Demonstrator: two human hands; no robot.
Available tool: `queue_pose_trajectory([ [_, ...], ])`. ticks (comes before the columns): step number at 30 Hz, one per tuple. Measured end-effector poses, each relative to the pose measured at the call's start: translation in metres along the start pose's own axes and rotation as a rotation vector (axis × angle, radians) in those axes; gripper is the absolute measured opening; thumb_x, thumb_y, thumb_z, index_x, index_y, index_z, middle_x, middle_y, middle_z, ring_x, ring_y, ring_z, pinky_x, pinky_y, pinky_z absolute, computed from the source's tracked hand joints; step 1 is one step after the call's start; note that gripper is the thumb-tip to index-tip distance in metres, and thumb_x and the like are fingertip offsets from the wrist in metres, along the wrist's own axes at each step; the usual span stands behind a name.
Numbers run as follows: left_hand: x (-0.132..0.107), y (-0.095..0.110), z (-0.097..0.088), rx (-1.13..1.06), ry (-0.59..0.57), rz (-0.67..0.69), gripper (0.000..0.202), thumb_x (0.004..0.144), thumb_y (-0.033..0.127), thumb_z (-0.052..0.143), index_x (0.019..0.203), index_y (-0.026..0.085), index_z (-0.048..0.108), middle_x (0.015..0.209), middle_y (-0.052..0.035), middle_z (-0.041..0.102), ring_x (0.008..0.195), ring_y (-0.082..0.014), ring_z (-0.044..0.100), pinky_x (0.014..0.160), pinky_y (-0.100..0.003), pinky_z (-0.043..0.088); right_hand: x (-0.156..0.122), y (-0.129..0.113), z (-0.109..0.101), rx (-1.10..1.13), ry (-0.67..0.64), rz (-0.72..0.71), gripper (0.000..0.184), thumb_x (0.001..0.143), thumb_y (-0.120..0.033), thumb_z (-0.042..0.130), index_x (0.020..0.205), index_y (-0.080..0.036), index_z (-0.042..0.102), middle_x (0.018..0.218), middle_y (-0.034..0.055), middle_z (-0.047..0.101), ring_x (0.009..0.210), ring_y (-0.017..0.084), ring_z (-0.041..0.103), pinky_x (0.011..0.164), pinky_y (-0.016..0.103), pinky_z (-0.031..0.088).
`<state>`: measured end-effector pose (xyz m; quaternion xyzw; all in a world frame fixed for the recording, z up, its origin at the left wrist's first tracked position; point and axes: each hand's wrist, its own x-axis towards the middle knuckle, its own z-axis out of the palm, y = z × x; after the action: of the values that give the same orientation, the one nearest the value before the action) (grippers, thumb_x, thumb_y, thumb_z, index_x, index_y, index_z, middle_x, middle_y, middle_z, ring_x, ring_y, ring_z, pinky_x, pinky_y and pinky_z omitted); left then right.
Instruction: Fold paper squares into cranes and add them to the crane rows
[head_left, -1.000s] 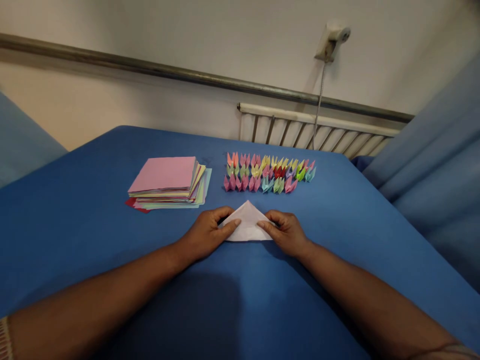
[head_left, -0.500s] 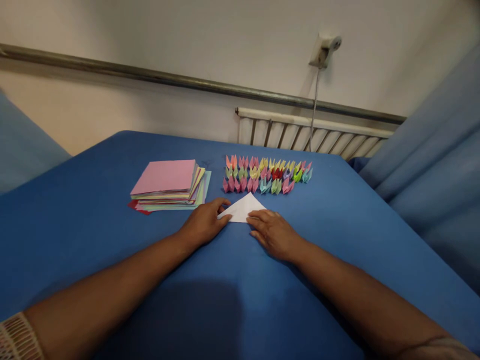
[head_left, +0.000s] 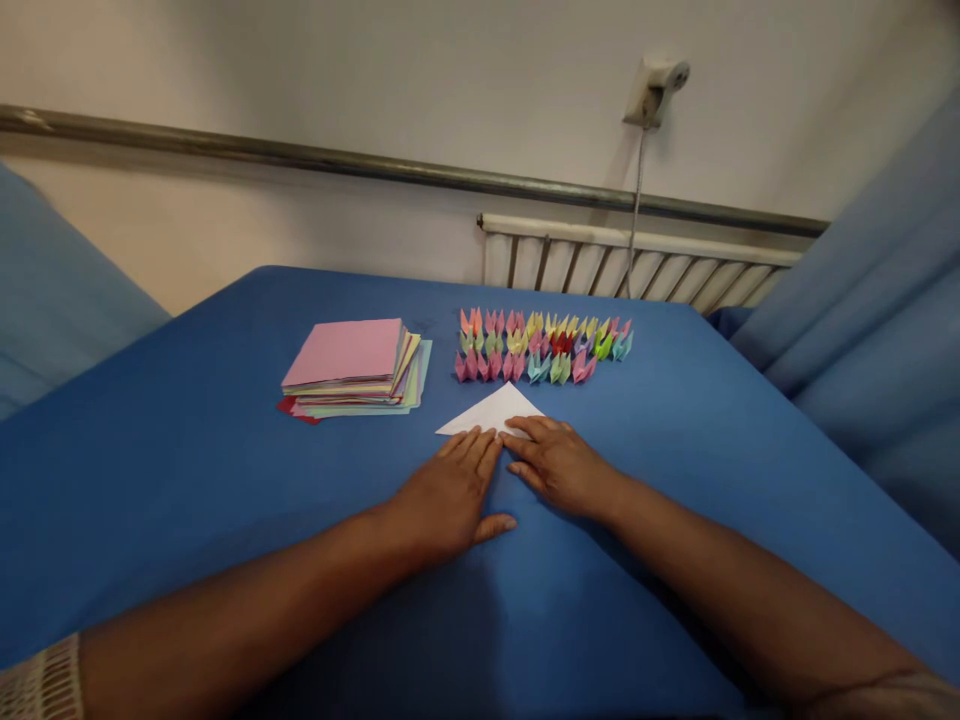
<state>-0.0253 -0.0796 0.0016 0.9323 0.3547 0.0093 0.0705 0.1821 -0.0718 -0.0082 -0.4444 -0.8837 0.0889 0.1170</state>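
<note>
A white sheet of paper folded into a triangle (head_left: 495, 408) lies on the blue table, its tip pointing away from me. My left hand (head_left: 455, 492) is open and flat, with its fingertips on the triangle's near folded edge and its thumb stretched out to the right. On the right part of the same edge rest the fingers of my right hand (head_left: 559, 460), spread and covering that corner. Just beyond the tip stand rows of small folded paper cranes (head_left: 540, 345) in pink, yellow, green, red and blue.
A stack of coloured paper (head_left: 349, 355), pink on top, sits left of the cranes on the blue table (head_left: 360, 640). Behind the table are a radiator (head_left: 577, 265), a metal rail (head_left: 337, 160) and a wall socket (head_left: 651, 95) with a cord. Blue curtains (head_left: 885, 330) hang at the sides.
My left hand has let go of the triangle's left corner and moved to the right, flattening onto the near edge. My right hand stays on the paper. The view has shifted slightly.
</note>
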Motion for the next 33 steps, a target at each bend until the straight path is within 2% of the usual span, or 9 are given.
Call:
queue_pose_trajectory([
  [4,-0.012,-0.014,-0.017,0.083,0.002,-0.117,0.091,0.078,0.074,0.044,0.134,0.002,0.045,0.14,-0.0293,0.044,0.13,-0.0395,0.042,0.107,-0.05,0.03,-0.002,0.001,-0.001,-0.01,-0.015,0.019,0.045,0.095,-0.035,0.045,0.137,-0.021,0.049,0.143,0.0109,0.047,0.131,0.027,0.041,0.105,0.046,0.036],
  [8,-0.016,-0.021,-0.033,0.15,0.006,-0.276,0.078,0.081,0.071,0.044,0.117,0.003,0.059,0.118,-0.0261,0.062,0.114,-0.0394,0.056,0.099,-0.051,0.038,-0.002,0.001,-0.003,-0.018,-0.031,0.029,0.045,0.095,-0.036,0.045,0.138,-0.022,0.048,0.145,0.0102,0.044,0.131,0.027,0.04,0.105,0.046,0.035],
  [11,-0.008,-0.019,-0.029,0.221,0.185,-0.204,0.084,0.084,0.069,0.043,0.134,0.003,0.045,0.143,-0.0254,0.041,0.136,-0.0395,0.032,0.111,-0.053,0.021,-0.001,0.0,-0.003,-0.014,-0.039,0.028,0.046,0.094,-0.035,0.045,0.138,-0.021,0.048,0.145,0.0106,0.044,0.131,0.027,0.04,0.105,0.045,0.036],
  [13,-0.002,-0.015,-0.02,0.157,0.18,-0.047,0.083,0.087,0.067,0.039,0.144,0.007,0.032,0.152,-0.0193,0.029,0.143,-0.0335,0.02,0.115,-0.047,0.017,0.0,-0.001,-0.004,-0.01,-0.042,0.028,0.046,0.094,-0.034,0.046,0.137,-0.021,0.049,0.145,0.0103,0.045,0.131,0.027,0.041,0.105,0.045,0.036],
  [15,0.003,-0.013,-0.011,0.061,0.067,0.063,0.085,0.086,0.069,0.037,0.146,0.009,0.029,0.152,-0.0183,0.031,0.142,-0.0307,0.023,0.114,-0.043,0.021,0.0,-0.001,-0.007,-0.003,-0.045,0.025,0.046,0.093,-0.032,0.048,0.137,-0.02,0.049,0.144,0.0101,0.045,0.131,0.027,0.041,0.106,0.045,0.036],
  [18,0.004,-0.016,-0.003,-0.005,-0.015,0.043,0.085,0.086,0.068,0.037,0.146,0.009,0.029,0.152,-0.0203,0.028,0.142,-0.0312,0.023,0.114,-0.044,0.022,-0.004,0.002,-0.014,-0.004,-0.065,0.02,0.043,0.092,-0.028,0.048,0.133,-0.018,0.052,0.143,0.0113,0.047,0.13,0.026,0.044,0.105,0.044,0.037],
  [27,-0.002,-0.025,-0.004,-0.05,0.021,0.02,0.084,0.086,0.066,0.042,0.146,0.009,0.03,0.153,-0.0202,0.027,0.142,-0.033,0.022,0.114,-0.047,0.023,-0.025,0.016,-0.047,-0.166,-0.183,0.203,0.025,0.09,-0.023,0.049,0.098,-0.017,0.072,0.119,0.0145,0.065,0.105,0.03,0.062,0.086,0.041,0.047],
  [31,-0.002,-0.025,-0.004,-0.058,0.028,0.023,0.083,0.087,0.066,0.041,0.146,0.009,0.03,0.153,-0.0199,0.027,0.142,-0.0328,0.024,0.113,-0.047,0.025,-0.027,0.021,-0.053,-0.271,-0.228,0.35,0.032,0.093,-0.032,0.046,0.087,-0.015,0.073,0.102,0.0153,0.069,0.091,0.029,0.066,0.076,0.038,0.047],
  [33,-0.002,-0.026,-0.005,-0.063,0.043,0.03,0.081,0.087,0.065,0.041,0.146,0.011,0.03,0.152,-0.0193,0.028,0.142,-0.0326,0.024,0.113,-0.048,0.025,-0.023,0.024,-0.05,-0.315,-0.176,0.436,0.038,0.095,-0.036,0.041,0.088,-0.014,0.071,0.094,0.0159,0.069,0.081,0.026,0.066,0.07,0.035,0.045],
])
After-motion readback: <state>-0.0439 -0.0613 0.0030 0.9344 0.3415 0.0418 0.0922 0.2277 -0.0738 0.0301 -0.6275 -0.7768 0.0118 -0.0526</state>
